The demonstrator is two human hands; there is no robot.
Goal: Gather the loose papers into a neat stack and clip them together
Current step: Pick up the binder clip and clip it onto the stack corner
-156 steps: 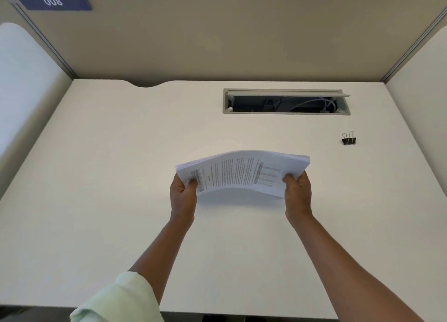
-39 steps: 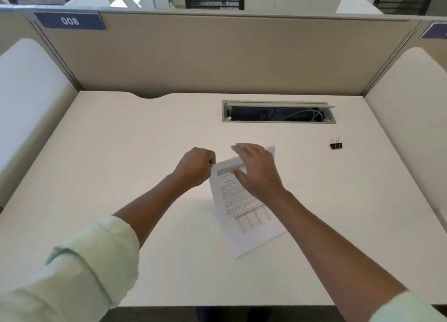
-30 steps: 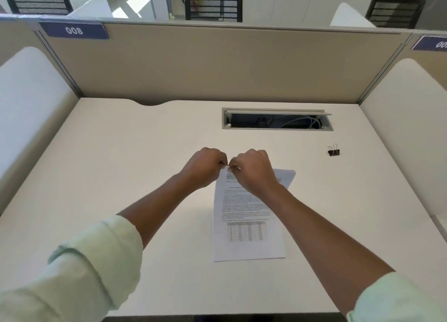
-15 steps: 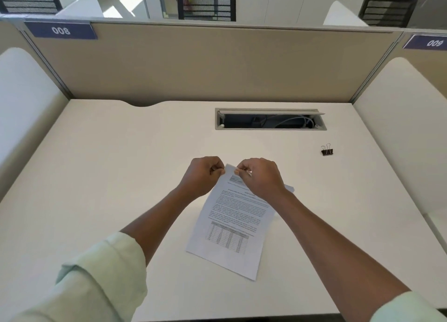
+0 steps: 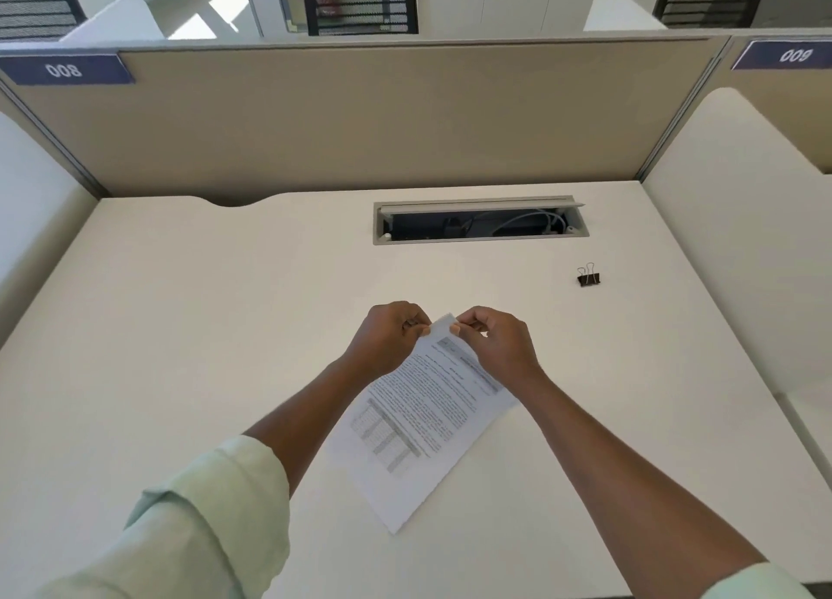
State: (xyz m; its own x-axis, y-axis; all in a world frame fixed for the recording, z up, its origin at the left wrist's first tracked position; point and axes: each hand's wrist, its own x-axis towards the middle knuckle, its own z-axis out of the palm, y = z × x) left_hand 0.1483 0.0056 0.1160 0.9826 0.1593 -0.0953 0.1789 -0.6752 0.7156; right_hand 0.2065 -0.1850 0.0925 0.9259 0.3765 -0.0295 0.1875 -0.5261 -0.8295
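A stack of printed papers lies slanted on the white desk, with one top corner pointing away from me. My left hand and my right hand meet at that corner, and each pinches it between thumb and fingertips. Something small and dark shows between the fingers of my left hand; I cannot tell what it is. A black binder clip stands alone on the desk, far right of both hands.
An open cable slot with wires is set into the desk behind the hands. Beige partition walls close the back, and white side panels flank the desk left and right.
The stack was held up in both hands, then laid on the desk. Over the last second it has turned clockwise, while both hands stay pinched at its top corner.
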